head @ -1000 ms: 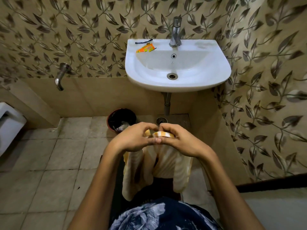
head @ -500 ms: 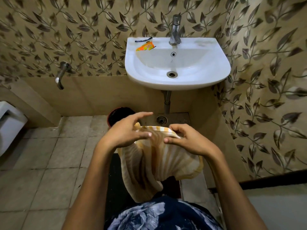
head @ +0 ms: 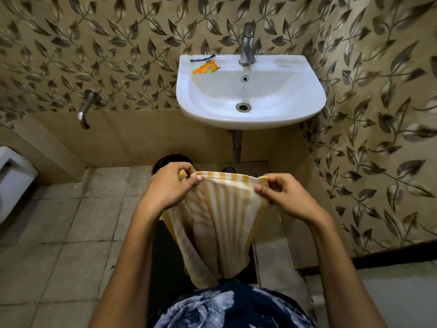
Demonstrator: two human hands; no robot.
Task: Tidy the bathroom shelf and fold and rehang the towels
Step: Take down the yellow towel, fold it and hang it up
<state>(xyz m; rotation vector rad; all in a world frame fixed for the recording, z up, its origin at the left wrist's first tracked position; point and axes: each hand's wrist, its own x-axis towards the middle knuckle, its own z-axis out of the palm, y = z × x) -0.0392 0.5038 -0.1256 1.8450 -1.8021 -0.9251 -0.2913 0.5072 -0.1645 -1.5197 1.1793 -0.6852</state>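
Below the sink (head: pixel 250 119), the left hand (head: pixel 169 185) and right hand (head: pixel 283 195) each pinch a top corner of the striped towel (head: pixel 220 223), which hangs spread between them. Risk: uneven corner tension may skew the fold; the hem could brush the floor (head: pixel 71 233).

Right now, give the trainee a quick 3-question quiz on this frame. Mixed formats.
1. True or false: the striped towel lies in the sink.
2. The orange packet sits: A) on the floor B) on the sink's rim, left of the tap C) in the bin.
3. Fill in: the left hand and right hand each pinch the towel's top ____.

Key: 1 false; 2 B; 3 edge.
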